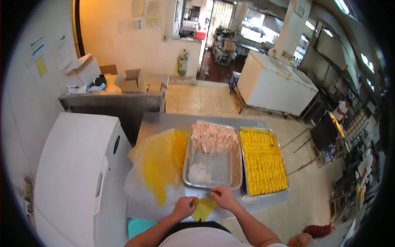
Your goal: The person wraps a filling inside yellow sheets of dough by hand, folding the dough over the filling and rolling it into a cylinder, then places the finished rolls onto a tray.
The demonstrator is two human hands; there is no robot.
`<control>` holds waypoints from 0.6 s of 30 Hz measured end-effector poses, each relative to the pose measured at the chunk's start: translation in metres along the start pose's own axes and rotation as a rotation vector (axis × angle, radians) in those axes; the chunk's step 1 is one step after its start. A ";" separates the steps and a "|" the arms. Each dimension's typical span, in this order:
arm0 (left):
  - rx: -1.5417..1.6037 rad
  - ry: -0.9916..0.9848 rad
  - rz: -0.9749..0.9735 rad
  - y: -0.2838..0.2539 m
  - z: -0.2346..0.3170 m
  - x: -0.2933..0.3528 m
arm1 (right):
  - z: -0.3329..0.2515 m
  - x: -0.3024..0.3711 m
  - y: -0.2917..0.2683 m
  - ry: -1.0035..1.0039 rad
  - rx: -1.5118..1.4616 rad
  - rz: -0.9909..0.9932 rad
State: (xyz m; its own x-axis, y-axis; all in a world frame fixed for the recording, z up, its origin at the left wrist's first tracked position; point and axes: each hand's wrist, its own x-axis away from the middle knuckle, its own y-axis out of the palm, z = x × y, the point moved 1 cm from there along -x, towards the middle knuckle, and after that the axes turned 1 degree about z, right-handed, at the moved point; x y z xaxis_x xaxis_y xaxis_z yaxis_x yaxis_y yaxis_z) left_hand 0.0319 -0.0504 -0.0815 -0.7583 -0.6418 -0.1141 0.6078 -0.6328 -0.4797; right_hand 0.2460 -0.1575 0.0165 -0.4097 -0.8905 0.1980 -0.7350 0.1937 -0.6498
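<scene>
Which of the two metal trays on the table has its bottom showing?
The left tray: its pinkish mixture is heaped at the far end, leaving some bottom visible. The right tray is packed with rows of yellow pieces.

A thin yellow sheet (203,210) lies between the left hand (184,207) and the right hand (224,198), its upper part at their fingertips, a darker mark at its lower edge. Just beyond the hands, a metal pan (220,166) holds pinkish chopped filling (214,138), heaped at its far end. Beyond the right hand, yellow rolls (263,162) lie in packed rows. Beyond the left, more yellow sheets (158,154) lie partly under plastic.
</scene>
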 end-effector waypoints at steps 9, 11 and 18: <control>0.582 -0.532 0.235 0.058 -0.032 -0.017 | -0.010 -0.194 -0.082 -0.333 0.216 0.172; 0.590 -0.590 0.191 0.056 -0.024 -0.023 | -0.021 -0.232 -0.087 -0.378 0.299 0.146; 0.324 -0.752 0.113 0.032 0.020 -0.047 | -0.037 -0.316 -0.061 -0.321 0.357 0.038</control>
State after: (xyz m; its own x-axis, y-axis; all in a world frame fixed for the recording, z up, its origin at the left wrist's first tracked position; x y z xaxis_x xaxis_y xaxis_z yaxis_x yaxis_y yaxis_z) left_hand 0.0915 -0.0493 -0.0741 -0.3981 -0.7547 0.5216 0.7958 -0.5669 -0.2128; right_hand 0.4008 0.1275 0.0207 -0.2042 -0.9785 -0.0308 -0.4685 0.1253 -0.8745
